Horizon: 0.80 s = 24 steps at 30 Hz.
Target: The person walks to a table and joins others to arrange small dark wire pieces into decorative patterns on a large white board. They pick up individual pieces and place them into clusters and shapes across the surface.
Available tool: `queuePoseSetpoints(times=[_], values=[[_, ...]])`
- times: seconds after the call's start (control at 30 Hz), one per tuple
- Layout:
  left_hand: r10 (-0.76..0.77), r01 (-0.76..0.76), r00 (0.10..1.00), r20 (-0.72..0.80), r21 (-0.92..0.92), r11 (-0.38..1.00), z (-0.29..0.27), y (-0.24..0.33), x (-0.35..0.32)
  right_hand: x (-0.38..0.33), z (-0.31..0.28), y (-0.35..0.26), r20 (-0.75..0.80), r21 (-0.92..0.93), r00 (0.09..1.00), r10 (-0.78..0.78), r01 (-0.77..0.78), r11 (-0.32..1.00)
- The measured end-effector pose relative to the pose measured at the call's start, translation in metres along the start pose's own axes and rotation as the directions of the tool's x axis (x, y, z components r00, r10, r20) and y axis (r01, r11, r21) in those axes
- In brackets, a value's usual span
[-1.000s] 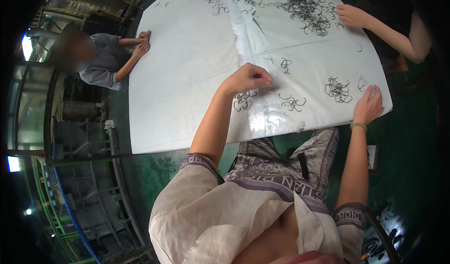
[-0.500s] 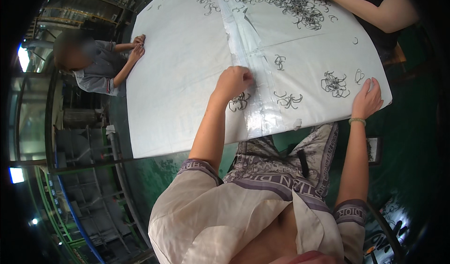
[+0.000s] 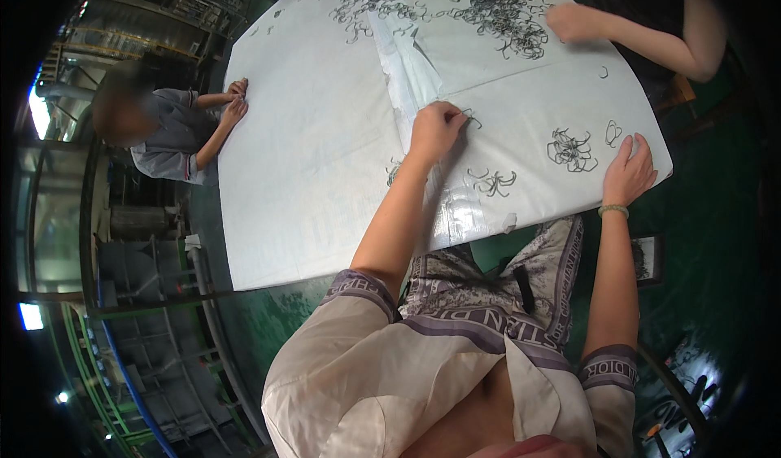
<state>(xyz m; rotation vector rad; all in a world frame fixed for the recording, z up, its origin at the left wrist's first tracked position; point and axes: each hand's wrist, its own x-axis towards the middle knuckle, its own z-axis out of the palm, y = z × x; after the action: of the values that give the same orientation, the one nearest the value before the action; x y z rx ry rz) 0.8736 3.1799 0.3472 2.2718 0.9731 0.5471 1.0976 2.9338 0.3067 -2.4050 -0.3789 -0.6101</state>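
Observation:
My left hand [image 3: 438, 130] reaches over the middle of the table, thumb and fingers pinched together on a small cluster of dark curved rings [image 3: 473, 120]. How many of them lie in the pinch is hidden by the fingers. My right hand [image 3: 630, 172] rests at the table's right edge with its fingers stretched out, holding nothing. Just beyond its fingertips lie a few loose loops [image 3: 613, 133]. Between my hands are a larger pile of rings [image 3: 572, 150] and a smaller spread-out one [image 3: 493, 183]. Another small pile [image 3: 393, 172] is partly covered by my left forearm.
The white-covered table [image 3: 301, 173] has a strip of clear tape [image 3: 455, 214] running down its cover. Large heaps of rings [image 3: 508, 19] lie at the far side. A co-worker's blurred hand [image 3: 578, 23] works at the far right; another person's hands [image 3: 236, 104] rest on the left edge.
My left hand has moved right and away from me, from beside the tape strip to the small cluster. My right hand stays at the edge. The co-worker's hand at far right has shifted.

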Motion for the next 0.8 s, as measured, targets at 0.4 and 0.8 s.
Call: queuePoseSetpoints(times=[0.4, 0.8], values=[[-0.095, 0.116, 0.985, 0.146, -0.140, 0.983, -0.042, -0.013, -0.019, 0.000, 0.000, 0.001, 0.024, -0.001, 1.000, 0.011, -0.011, 1.000], [0.092, -0.087, 0.995, -0.046, 0.087, 0.992, -0.014, -0.002, -0.028, 0.000, 0.000, 0.001, 0.018, 0.001, 1.000, -0.003, 0.003, 1.000]])
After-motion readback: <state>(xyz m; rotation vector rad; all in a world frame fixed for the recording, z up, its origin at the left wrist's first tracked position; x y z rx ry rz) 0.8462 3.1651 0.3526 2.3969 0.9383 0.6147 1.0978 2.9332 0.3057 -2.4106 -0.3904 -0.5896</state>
